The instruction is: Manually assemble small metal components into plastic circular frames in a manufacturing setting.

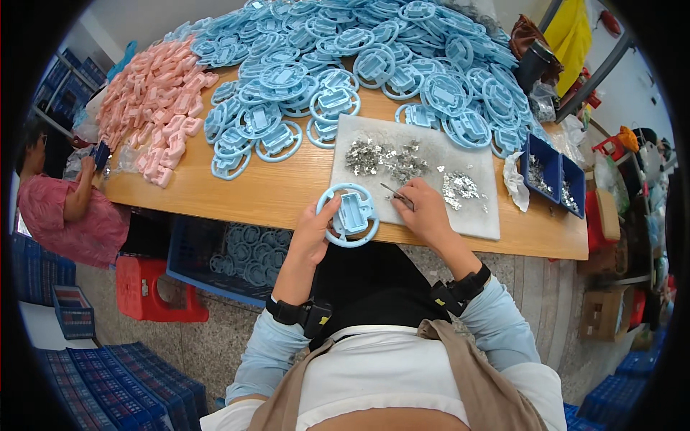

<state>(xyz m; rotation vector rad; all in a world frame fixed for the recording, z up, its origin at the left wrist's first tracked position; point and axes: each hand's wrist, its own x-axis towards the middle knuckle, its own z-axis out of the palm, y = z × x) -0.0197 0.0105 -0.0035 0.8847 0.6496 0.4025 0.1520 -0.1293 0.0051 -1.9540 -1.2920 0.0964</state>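
My left hand (314, 231) grips a light blue plastic toy steering wheel (353, 213) by its left rim, at the table's front edge. A rectangular recess in the wheel's middle faces up. In my right hand (427, 211) is a pair of dark tweezers (395, 192), pointing left toward the wheel but apart from it. Whether the tips hold a piece is too small to tell. Under the right hand lies a pale grey board (467, 224), which carries small silver metal pieces (365, 156) in piles, with another heap of metal pieces (461, 188) to the right.
Blue wheels (374, 63) form a big pile at the back of the wooden table (266, 201). Pink plastic parts (147, 100) are heaped at left, near a seated person (68, 208). Blue bins (544, 167) of metal pieces stand right. Below are a red stool (147, 291) and a blue crate (187, 251).
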